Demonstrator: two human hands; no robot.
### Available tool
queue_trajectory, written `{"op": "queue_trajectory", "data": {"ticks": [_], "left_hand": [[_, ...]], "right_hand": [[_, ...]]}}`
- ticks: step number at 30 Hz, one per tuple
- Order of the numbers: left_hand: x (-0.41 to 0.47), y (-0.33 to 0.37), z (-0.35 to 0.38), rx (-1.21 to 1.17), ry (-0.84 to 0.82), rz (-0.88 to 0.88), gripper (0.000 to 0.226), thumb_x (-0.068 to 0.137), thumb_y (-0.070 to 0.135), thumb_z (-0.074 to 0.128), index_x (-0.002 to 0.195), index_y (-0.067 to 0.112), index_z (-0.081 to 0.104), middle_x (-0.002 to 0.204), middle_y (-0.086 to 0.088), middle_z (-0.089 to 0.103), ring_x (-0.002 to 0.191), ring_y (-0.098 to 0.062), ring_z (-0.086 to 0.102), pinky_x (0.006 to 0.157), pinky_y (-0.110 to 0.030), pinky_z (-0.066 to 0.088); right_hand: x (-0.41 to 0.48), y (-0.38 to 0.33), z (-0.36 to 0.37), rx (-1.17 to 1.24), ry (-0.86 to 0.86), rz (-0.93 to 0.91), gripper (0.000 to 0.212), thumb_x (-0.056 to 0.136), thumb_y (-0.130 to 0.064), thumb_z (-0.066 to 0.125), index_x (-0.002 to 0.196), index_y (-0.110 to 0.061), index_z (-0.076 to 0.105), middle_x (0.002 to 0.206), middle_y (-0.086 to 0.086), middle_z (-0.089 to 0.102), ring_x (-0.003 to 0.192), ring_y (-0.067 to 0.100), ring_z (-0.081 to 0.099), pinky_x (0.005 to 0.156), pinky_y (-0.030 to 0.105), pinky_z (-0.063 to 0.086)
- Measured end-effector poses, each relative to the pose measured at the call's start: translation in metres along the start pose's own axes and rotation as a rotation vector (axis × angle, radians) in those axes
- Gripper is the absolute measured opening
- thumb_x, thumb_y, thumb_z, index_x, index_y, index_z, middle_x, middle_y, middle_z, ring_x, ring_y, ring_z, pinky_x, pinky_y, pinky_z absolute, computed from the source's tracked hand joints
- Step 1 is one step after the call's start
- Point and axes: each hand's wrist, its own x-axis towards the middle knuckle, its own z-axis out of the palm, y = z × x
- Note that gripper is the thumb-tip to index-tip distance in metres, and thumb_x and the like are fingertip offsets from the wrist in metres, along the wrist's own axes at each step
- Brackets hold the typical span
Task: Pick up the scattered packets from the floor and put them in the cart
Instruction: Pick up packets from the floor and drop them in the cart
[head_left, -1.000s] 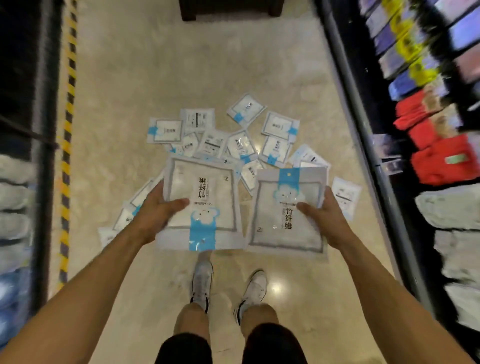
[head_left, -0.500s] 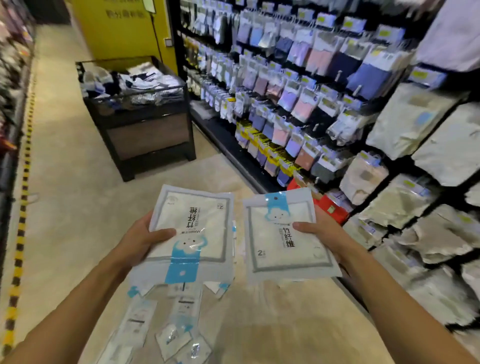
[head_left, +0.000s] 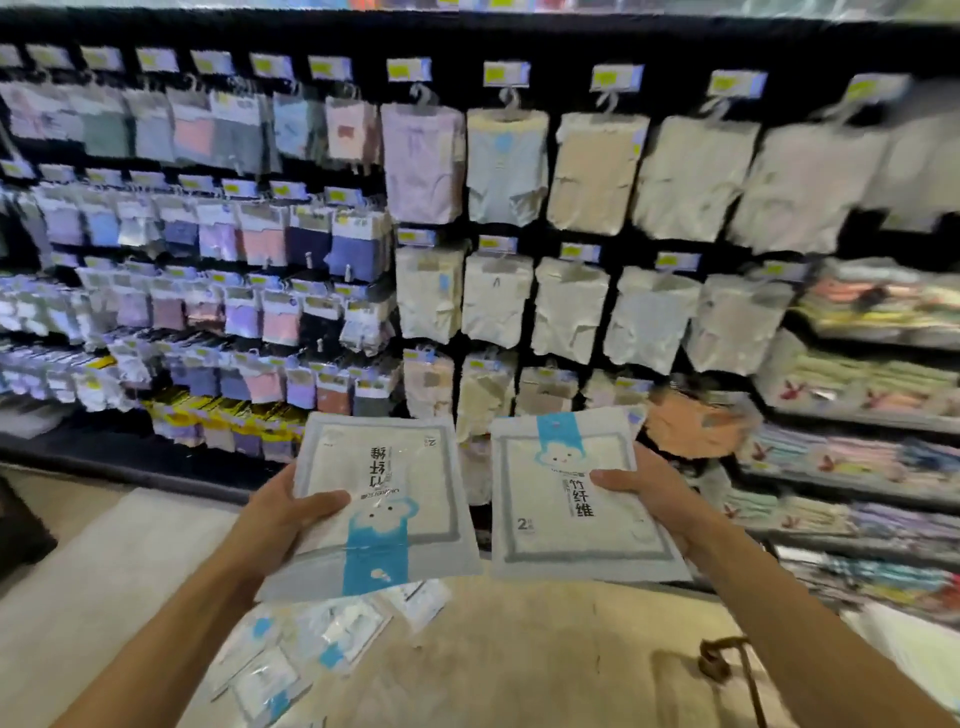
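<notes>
I get even, fairly bright shop light, source out of view, no hard shadows. Motion blur smears the racks (head_left: 509, 171), worst at the right edge. Wide-angle bend curves the top. Held packets (head_left: 571, 499) sharpest, print readable, slight sheen on film. Floor (head_left: 545, 654) soft, low-contrast.

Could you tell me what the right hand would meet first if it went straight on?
The right hand, holding its packet, would likely reach the cream hanging packs first; depth is unclear.

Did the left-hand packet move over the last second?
Yes. The left-hand packet swung right, from over the floor packets to in front of the wall display.
</notes>
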Motion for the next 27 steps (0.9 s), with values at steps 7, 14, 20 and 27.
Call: {"op": "queue_trajectory", "data": {"ticks": [7,14,20,27], "left_hand": [[-0.017,0.029,0.171,0.075,-0.334,0.057,0.023,0.086,-0.008,0.072,0.102,0.007,0.062,0.065,0.002,0.076,0.05,-0.01,0.07,0.043,-0.018,0.05],[-0.052,0.036,0.355,0.154,-0.566,0.136,0.04,0.071,0.012,0.089,0.103,0.014,0.066,0.085,-0.006,0.079,0.075,-0.025,0.076,0.061,-0.029,0.055],[-0.083,0.036,0.504,0.183,-0.69,0.137,0.066,0.055,0.041,0.091,0.112,0.015,0.069,0.096,-0.011,0.078,0.089,-0.037,0.074,0.087,-0.051,0.059],[-0.127,0.041,0.641,0.189,-0.718,0.194,0.022,0.092,0.008,0.072,0.112,0.013,0.063,0.081,0.001,0.07,0.065,-0.014,0.065,0.048,-0.015,0.044]], "right_hand": [[-0.152,0.01,-0.137,0.021,0.374,-0.022,0.046,0.089,-0.002,0.074,0.133,-0.007,0.064,0.114,0.017,0.077,0.098,0.037,0.077,0.074,0.043,0.064],[-0.295,0.021,-0.262,0.02,0.641,-0.007,0.039,0.091,0.002,0.071,0.128,-0.007,0.065,0.107,0.016,0.079,0.09,0.032,0.079,0.067,0.036,0.062],[-0.389,0.028,-0.367,0.06,0.749,-0.005,0.037,0.092,0.005,0.069,0.127,-0.005,0.063,0.104,0.018,0.079,0.081,0.029,0.079,0.059,0.031,0.061],[-0.442,0.04,-0.478,0.097,0.814,0.027,0.039,0.091,0.003,0.071,0.128,-0.006,0.064,0.101,0.014,0.08,0.081,0.027,0.079,0.06,0.031,0.062]]}}
